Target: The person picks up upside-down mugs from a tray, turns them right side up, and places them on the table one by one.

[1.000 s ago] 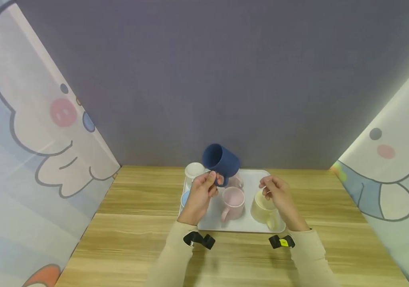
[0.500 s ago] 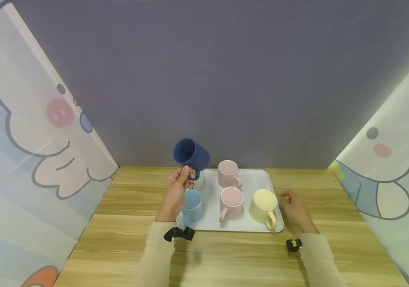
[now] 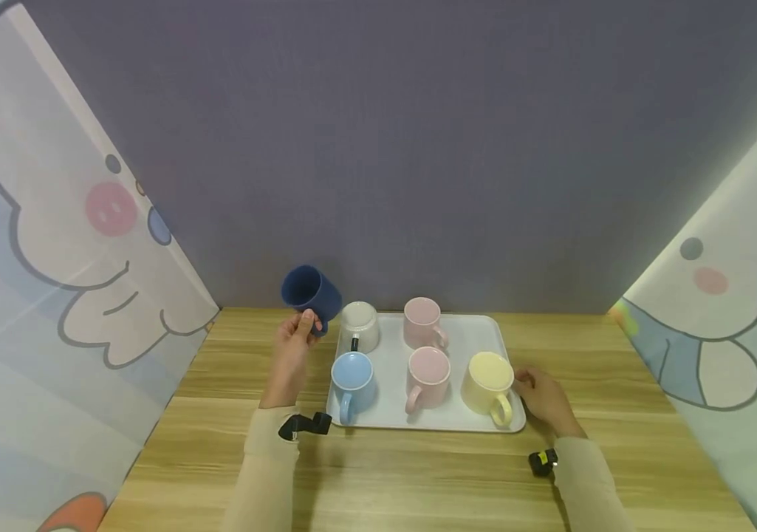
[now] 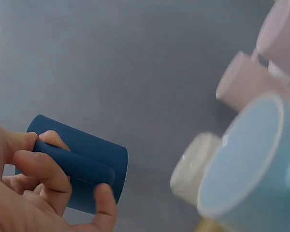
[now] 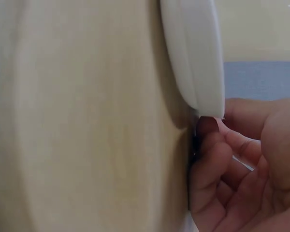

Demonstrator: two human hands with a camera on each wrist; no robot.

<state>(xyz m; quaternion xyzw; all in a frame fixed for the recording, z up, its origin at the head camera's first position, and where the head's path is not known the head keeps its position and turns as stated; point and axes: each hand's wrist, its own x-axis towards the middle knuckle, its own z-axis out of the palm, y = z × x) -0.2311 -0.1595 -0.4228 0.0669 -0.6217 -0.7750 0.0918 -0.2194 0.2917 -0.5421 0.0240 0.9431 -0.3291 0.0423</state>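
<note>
My left hand (image 3: 294, 351) grips the handle of a dark blue mug (image 3: 321, 295), raised over the back left of the table and tilted, its opening toward the upper left in the head view. In the left wrist view the fingers wrap the handle of the dark blue mug (image 4: 104, 157). My right hand (image 3: 544, 395) is at the right edge of a white tray (image 3: 459, 332). Seen from the right wrist, its thumb lies over the rim of the tray (image 5: 203, 63) and curled fingers reach beneath. Nearest it on the tray is a yellow mug (image 3: 484, 391).
Also on the tray are a light blue mug (image 3: 354, 384), a white mug (image 3: 361, 325) with a dark-tipped handle, a front pink mug (image 3: 428, 377) and a back pink mug (image 3: 422, 321). A grey wall (image 3: 418, 162) rises behind the wooden table (image 3: 232, 369).
My left hand has carried the dark blue mug leftward, from above the tray to beyond its left side. My right hand has moved down from above the yellow mug to the tray's right edge.
</note>
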